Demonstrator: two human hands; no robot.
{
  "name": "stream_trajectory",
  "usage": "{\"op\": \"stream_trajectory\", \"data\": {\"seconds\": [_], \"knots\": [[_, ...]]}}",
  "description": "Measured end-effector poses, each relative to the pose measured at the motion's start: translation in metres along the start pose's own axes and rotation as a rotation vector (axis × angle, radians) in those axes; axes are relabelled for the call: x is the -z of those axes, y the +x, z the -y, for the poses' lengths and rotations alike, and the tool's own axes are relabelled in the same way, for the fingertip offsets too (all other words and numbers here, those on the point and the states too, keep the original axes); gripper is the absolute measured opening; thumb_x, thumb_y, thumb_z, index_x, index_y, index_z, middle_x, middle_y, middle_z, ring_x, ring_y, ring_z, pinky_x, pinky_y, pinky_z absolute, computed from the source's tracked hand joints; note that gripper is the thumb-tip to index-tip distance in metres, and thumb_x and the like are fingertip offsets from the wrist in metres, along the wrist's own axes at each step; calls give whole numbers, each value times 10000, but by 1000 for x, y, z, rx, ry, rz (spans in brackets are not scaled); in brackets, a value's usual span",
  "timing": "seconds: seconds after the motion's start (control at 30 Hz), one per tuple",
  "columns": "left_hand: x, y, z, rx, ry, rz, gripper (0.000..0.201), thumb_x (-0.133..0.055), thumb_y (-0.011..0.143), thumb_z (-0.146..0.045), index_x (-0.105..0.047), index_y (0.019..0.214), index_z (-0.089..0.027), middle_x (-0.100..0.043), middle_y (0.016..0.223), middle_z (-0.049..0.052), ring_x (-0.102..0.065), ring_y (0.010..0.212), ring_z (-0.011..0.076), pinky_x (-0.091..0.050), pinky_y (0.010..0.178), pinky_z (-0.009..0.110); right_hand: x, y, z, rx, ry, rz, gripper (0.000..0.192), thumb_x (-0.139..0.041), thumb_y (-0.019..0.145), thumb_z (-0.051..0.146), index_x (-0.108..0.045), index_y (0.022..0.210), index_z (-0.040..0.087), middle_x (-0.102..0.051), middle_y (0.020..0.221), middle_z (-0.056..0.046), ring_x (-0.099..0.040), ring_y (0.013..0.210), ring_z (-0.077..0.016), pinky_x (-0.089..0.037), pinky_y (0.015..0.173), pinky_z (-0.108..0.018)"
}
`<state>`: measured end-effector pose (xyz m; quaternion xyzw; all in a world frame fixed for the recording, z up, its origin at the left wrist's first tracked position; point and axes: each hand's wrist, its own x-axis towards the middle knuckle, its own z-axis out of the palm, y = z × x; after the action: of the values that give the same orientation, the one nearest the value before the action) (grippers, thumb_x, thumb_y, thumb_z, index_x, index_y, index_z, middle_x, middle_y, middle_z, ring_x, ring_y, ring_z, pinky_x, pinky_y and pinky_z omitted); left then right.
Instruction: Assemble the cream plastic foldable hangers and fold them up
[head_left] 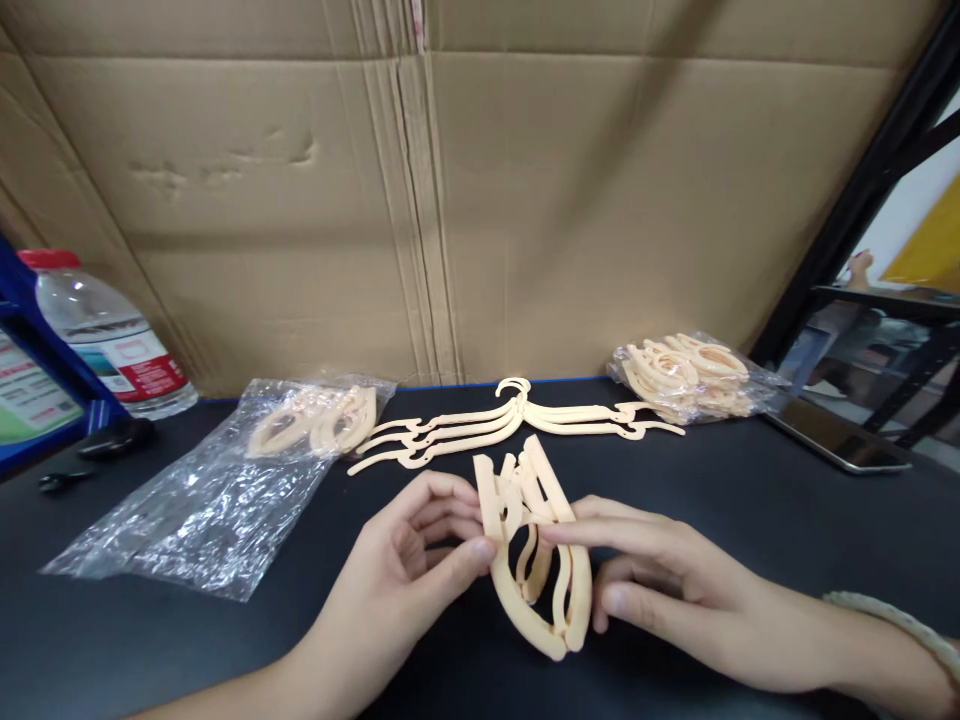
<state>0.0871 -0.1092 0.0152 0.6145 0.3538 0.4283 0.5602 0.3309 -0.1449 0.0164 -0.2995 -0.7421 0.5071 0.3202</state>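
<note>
Both of my hands hold one folded cream plastic hanger (534,545) just above the black table (750,520). My left hand (409,575) pinches its left arm between thumb and fingers. My right hand (660,585) grips its right side, fingers laid over the folded arms. Behind it, a small stack of unfolded cream hangers (510,422) lies spread flat on the table.
A crumpled clear bag (217,490) with a few folded hangers lies at the left. Another clear bag of folded hangers (690,375) sits at the back right. A water bottle (105,335) stands far left, a phone (840,435) lies right. Cardboard wall (480,200) behind.
</note>
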Motion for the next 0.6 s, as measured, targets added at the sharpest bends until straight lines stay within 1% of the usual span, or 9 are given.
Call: {"op": "stream_trajectory", "data": {"seconds": [0.07, 0.13, 0.2, 0.3, 0.33, 0.4, 0.5, 0.6], "knots": [[-1, -2, 0, -29, 54, 5, 146, -722, 768, -237, -606, 851, -205, -639, 854, 18, -637, 844, 174, -555, 750, 256, 1, -2, 0, 13, -69, 19, 448, -489, 946, 222, -466, 1383, 319, -483, 1359, -104, -625, 1015, -183, -567, 836, -327], [-3, -4, -1, -39, 96, 31, 100, -696, 788, -232, -602, 811, -205, -626, 860, 17, -634, 848, 176, -558, 742, 257, 2, -3, 1, 32, -132, 30, 477, -498, 940, 223, -440, 1398, 344, -432, 1429, -89, -588, 1114, -206, -567, 855, -333], [-3, -5, -2, -49, 112, 47, 86, -678, 804, -230, -600, 778, -203, -623, 853, 16, -632, 830, 170, -556, 724, 247, 2, -4, 2, 59, -178, 30, 508, -506, 935, 213, -413, 1409, 371, -380, 1482, -63, -524, 1220, -227, -558, 889, -345], [-3, -5, -2, -66, 120, 14, 69, -675, 806, -223, -611, 789, -205, -627, 864, 20, -629, 850, 176, -552, 732, 244, 3, -5, 5, 97, -269, 16, 557, -521, 925, 177, -380, 1421, 386, -379, 1492, -40, -415, 1331, -238, -506, 977, -371], [-3, -5, -1, -71, 124, 8, 63, -675, 806, -223, -615, 795, -206, -628, 878, 23, -629, 860, 181, -551, 738, 247, 4, -5, 6, 102, -300, 18, 567, -531, 918, 169, -378, 1420, 385, -404, 1477, -38, -404, 1340, -236, -488, 999, -376], [-3, -6, 0, -73, 129, 22, 47, -672, 810, -229, -629, 806, -209, -626, 922, 35, -632, 888, 195, -555, 749, 261, 4, -5, 9, 106, -347, 39, 573, -553, 905, 165, -386, 1410, 379, -460, 1436, -37, -430, 1323, -229, -465, 1023, -379], [-3, -8, 1, -85, 135, 87, 22, -653, 830, -238, -654, 848, -226, -618, 1014, 50, -643, 933, 215, -573, 759, 282, 5, -5, 13, 103, -372, 73, 553, -570, 898, 170, -412, 1381, 387, -544, 1357, -18, -502, 1260, -211, -450, 1034, -371], [1, -11, 2, -125, 199, 156, 165, -604, 867, -238, -667, 1012, -286, -591, 1211, 54, -618, 1076, 240, -567, 857, 316, 7, -6, 11, 96, -377, 50, 516, -554, 911, 190, -435, 1370, 392, -562, 1338, -15, -525, 1234, -210, -475, 999, -357]]}}
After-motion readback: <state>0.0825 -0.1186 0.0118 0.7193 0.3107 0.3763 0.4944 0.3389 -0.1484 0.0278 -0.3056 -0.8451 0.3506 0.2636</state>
